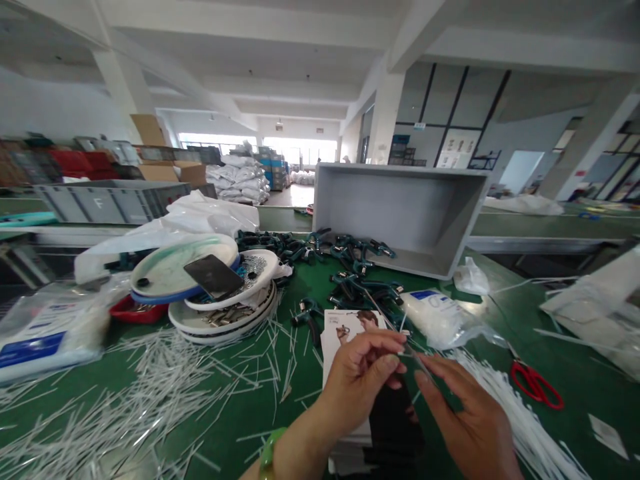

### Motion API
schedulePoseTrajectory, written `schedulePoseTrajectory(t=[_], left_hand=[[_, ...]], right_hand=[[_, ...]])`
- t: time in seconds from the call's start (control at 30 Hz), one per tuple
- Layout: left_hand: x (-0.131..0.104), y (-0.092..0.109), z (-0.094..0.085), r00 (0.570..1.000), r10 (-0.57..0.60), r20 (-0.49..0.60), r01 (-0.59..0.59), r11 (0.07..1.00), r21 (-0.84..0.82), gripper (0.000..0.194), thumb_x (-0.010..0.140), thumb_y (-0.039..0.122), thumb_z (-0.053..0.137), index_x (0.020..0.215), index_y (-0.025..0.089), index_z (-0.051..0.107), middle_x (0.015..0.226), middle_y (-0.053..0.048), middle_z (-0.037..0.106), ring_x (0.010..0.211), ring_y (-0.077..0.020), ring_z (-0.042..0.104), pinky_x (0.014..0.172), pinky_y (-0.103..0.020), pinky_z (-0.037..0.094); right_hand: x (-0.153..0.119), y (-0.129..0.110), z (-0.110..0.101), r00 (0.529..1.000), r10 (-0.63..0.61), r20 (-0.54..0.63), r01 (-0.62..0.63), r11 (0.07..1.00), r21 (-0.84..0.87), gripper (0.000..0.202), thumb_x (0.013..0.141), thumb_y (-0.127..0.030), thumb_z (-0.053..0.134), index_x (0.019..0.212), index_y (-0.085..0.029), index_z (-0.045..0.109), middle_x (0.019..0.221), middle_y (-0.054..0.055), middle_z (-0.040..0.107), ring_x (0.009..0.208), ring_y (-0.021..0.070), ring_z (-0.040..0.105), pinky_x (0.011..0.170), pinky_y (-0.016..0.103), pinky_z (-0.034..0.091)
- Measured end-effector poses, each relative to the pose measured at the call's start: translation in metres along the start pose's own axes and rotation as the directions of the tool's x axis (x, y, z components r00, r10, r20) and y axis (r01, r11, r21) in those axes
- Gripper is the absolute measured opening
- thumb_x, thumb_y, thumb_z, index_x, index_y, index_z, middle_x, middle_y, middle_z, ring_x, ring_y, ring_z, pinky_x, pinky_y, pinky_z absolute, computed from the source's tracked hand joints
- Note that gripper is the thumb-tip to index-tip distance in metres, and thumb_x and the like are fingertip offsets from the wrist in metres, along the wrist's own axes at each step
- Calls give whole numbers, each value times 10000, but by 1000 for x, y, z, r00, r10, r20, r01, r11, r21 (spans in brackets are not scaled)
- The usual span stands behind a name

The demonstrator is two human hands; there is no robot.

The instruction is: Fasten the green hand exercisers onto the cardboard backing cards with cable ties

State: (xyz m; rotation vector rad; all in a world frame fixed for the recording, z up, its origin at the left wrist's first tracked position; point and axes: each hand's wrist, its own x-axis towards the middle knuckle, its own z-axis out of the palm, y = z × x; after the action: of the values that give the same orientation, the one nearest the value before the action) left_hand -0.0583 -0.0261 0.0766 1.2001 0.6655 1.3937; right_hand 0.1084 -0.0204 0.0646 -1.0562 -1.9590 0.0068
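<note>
My left hand (363,373), with a green bangle at the wrist, is closed in a pinch around a thin white cable tie (404,325). Close beside it, my right hand (463,407) grips a thin card (383,308) that shows almost edge-on. The fingertips of both hands nearly meet at this card. Below them lies a stack of printed cards (333,333), partly hidden by my left hand. Just beyond the stack is a pile of dark green and black spring clamps (345,287). A bundle of white cable ties (520,407) spreads out under and beside my right hand.
A grey crate (395,200) lies on its side behind the clamps. Stacked round trays (225,327) with small metal parts and a phone (213,277) stand left. Cut tie ends (150,387) litter the left side. Red-handled scissors (537,385) and a plastic bag (440,317) lie right.
</note>
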Motion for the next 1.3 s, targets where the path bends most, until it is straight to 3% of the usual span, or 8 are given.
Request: schedulePoseTrajectory(t=[0.17, 0.3, 0.4, 0.53, 0.77, 1.0, 1.17, 1.3], left_hand=[[10, -4, 7, 994, -58, -90, 47, 991, -126, 310, 707, 431, 648, 746, 146, 533, 770, -19, 618, 577, -67, 572, 550, -187, 478], [14, -9, 8, 934, -357, 0, 348, 911, -222, 386, 615, 460, 702, 721, 151, 497, 677, 22, 601, 394, -18, 474, 388, -145, 405], [15, -9, 6, 876, -479, 63, 480, 850, -216, 346, 601, 404, 713, 729, 152, 513, 675, 24, 613, 364, -12, 451, 340, -129, 370], [17, -5, 4, 871, -481, 104, 492, 846, -207, 309, 607, 368, 707, 727, 148, 527, 653, 24, 611, 363, -11, 442, 346, -131, 378], [18, -8, -2, 904, -399, 153, 426, 877, -225, 368, 594, 422, 719, 723, 150, 509, 642, 31, 589, 401, -18, 472, 394, -143, 424], [19, -11, -6, 870, -457, 185, 488, 851, -196, 369, 576, 406, 733, 714, 144, 513, 635, 25, 587, 421, -25, 477, 417, -157, 447], [21, -13, -5, 873, -449, 193, 483, 852, -202, 376, 576, 406, 736, 725, 142, 514, 639, 26, 588, 441, -27, 494, 439, -155, 458], [23, -14, -2, 896, -433, 95, 443, 864, -238, 407, 553, 418, 753, 710, 135, 506, 632, 26, 580, 441, -19, 489, 442, -143, 447]], right_hand=[[8, -3, -9, 992, 122, -15, -120, 990, 79, 252, 816, -367, 528, 961, -218, 669, 953, 60, 682, 845, 192, 648, 754, 285, 536], [9, 0, -9, 975, 221, 12, -220, 965, 145, 281, 806, -404, 532, 932, -196, 675, 957, 79, 681, 804, 197, 653, 711, 274, 544], [6, 4, -8, 972, 232, 27, -233, 958, 170, 277, 788, -406, 556, 923, -196, 677, 966, 83, 677, 826, 206, 648, 731, 285, 541], [4, 6, -8, 967, 246, 60, -253, 944, 213, 263, 788, -388, 560, 927, -194, 669, 962, 83, 673, 835, 206, 643, 692, 263, 548], [3, 5, -9, 966, 255, 54, -260, 930, 261, 232, 771, -368, 586, 912, -204, 670, 945, 67, 670, 826, 192, 644, 673, 228, 554], [-2, 9, -9, 961, 245, 129, -274, 915, 298, 232, 784, -333, 578, 960, -202, 656, 1003, 90, 649, 785, 189, 646, 596, 225, 569], [0, 10, -8, 979, 201, 41, -205, 951, 230, 230, 781, -350, 578, 933, -205, 673, 945, 80, 669, 810, 184, 651, 670, 229, 562], [2, 8, -8, 995, 81, 62, -89, 985, 149, 220, 785, -339, 573, 942, -221, 671, 956, 69, 673, 835, 186, 650, 708, 246, 555]])
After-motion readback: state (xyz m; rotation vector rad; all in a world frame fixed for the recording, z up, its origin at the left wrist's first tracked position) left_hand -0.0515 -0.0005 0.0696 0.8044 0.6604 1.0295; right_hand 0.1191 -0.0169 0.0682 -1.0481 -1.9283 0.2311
